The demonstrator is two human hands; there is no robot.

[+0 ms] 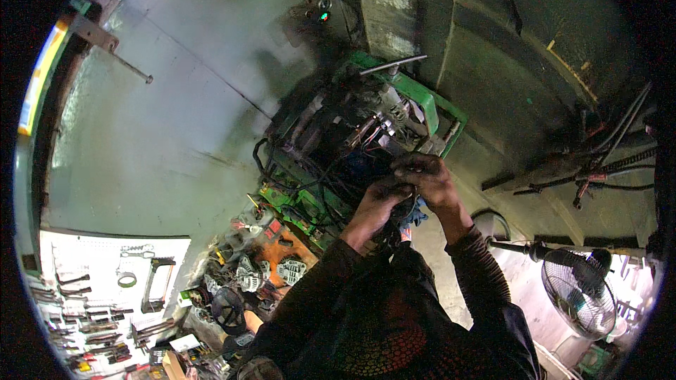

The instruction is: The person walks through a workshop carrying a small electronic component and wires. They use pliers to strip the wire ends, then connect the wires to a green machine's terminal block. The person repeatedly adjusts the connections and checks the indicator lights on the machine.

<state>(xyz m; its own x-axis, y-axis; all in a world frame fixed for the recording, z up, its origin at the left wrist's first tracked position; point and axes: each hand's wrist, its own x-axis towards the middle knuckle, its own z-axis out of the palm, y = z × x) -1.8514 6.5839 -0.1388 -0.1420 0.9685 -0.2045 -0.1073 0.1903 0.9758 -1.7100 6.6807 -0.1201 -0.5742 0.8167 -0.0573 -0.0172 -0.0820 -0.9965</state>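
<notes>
My left hand [382, 200] is closed, its thumb pointing toward my other hand. Close against it, my right hand [427, 177] has its fingers curled in a pinch. A dark object [403, 210] shows just below where the hands meet, too shadowed to name, and what the fingers grip is hidden. Both hands are blackened and sit at the near edge of a green-framed machine [431, 109]. Inside that machine are greasy metal parts [380, 127] and thin wires. Black cables [299, 186] loop along its left side. Something blue [417, 215] lies beneath my hands.
Alternators [291, 269] and other loose parts crowd a bench at lower left. Beyond them, a white pegboard [113, 257] carries hand tools. A fan [579, 292] stands at lower right. Cables [620, 134] hang along the right wall, and a metal bar [393, 65] crosses the machine's far end.
</notes>
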